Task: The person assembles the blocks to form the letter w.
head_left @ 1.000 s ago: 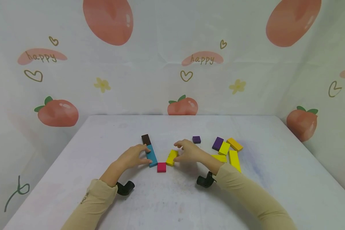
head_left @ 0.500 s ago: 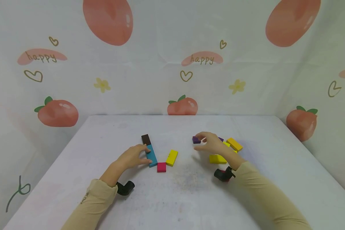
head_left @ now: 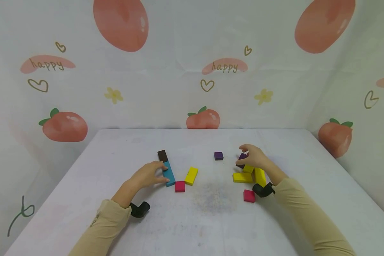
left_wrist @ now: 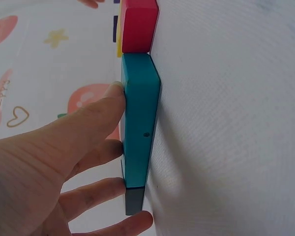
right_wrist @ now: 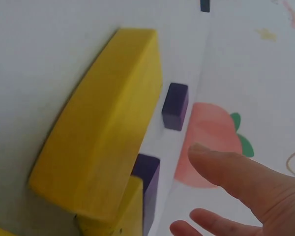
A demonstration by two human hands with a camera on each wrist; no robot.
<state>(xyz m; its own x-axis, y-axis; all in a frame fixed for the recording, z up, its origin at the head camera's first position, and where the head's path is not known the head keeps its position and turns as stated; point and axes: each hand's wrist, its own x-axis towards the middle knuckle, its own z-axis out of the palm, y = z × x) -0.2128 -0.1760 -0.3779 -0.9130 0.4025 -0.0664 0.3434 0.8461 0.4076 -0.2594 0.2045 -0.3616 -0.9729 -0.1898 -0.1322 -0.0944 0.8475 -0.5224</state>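
My left hand [head_left: 150,173] lies along a blue block [head_left: 169,176], thumb and fingertips touching its top face; in the left wrist view the blue block [left_wrist: 140,118] sits between a red one and a dark one. That dark brown block [head_left: 163,155] continues the line at the far end. A red block [head_left: 180,186] touches the near end, and a yellow block [head_left: 191,176] slants away from it. On the right, my right hand [head_left: 256,158] hovers over a purple block [right_wrist: 150,182] with thumb and fingers spread apart and nothing held. A yellow block [head_left: 249,169] lies beside it.
A small purple block [head_left: 218,156] stands alone at the back middle. Near the right hand lie a flat yellow block [head_left: 242,177], a long yellow block [head_left: 260,176] and a red block [head_left: 249,196]. Black wrist devices [head_left: 139,209] hang under both forearms.
My right hand has left the slanted yellow block and moved right, past the small purple block, to the cluster of blocks. My left hand has stayed on the blue block.
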